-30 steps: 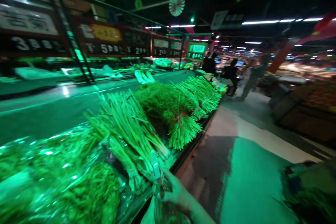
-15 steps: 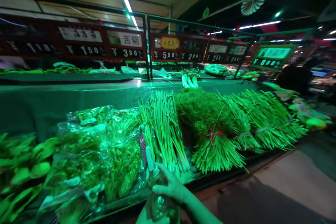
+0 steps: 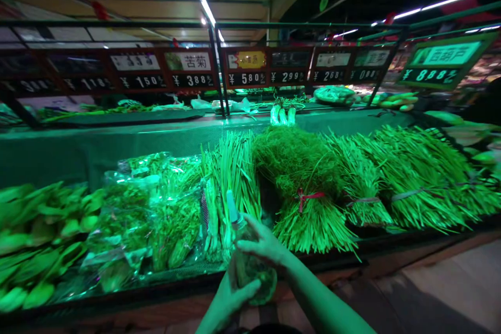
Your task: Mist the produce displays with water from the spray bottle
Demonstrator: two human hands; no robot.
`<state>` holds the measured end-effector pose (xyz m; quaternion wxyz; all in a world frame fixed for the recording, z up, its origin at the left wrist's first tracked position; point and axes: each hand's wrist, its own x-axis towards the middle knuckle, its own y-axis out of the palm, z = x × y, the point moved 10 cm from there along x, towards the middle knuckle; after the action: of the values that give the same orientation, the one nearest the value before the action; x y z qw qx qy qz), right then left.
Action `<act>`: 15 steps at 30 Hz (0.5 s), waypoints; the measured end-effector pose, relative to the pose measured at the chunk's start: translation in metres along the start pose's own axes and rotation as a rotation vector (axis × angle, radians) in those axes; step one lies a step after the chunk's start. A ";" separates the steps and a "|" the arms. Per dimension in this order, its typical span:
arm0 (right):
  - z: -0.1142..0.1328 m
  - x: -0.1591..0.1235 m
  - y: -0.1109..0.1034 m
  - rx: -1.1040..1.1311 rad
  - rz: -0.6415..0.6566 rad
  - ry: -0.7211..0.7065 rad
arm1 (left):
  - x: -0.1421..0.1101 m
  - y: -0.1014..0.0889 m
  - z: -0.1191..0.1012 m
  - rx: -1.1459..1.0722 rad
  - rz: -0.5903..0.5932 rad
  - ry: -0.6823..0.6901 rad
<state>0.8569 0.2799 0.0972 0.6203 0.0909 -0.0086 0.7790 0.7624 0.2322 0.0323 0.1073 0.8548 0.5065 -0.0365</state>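
Both my hands hold a clear plastic bag of greens [image 3: 250,271] with a taped neck sticking up, in front of a vegetable display. My left hand [image 3: 227,300] cups the bag from below with fingers curled round it. My right hand [image 3: 263,244] grips the upper part of the bag, fingers wrapped over it. Just behind the bag lie a bundle of green onions [image 3: 230,177] and a tied bundle of fine-leaved greens [image 3: 305,193] with a red band.
Bagged herbs [image 3: 156,209] and leafy greens [image 3: 35,240] lie at the left. Long bundles of chives [image 3: 410,177] fill the right. A green-covered shelf [image 3: 117,141] runs behind, under a row of price signs [image 3: 246,70]. The counter's front edge [image 3: 391,258] meets the aisle floor [image 3: 462,287].
The view has swung left from the aisle onto the display. My right hand has kept hold of the bag, and my left hand has come up to cup it from below.
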 end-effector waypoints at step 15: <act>0.067 -0.112 -0.145 0.185 -0.407 -0.107 | 0.044 0.179 -0.048 0.049 0.485 0.142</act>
<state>1.0303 0.1971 0.1316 0.7525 0.1883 0.0484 0.6293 0.9381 0.1976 0.0979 0.0564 0.9540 0.2921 0.0382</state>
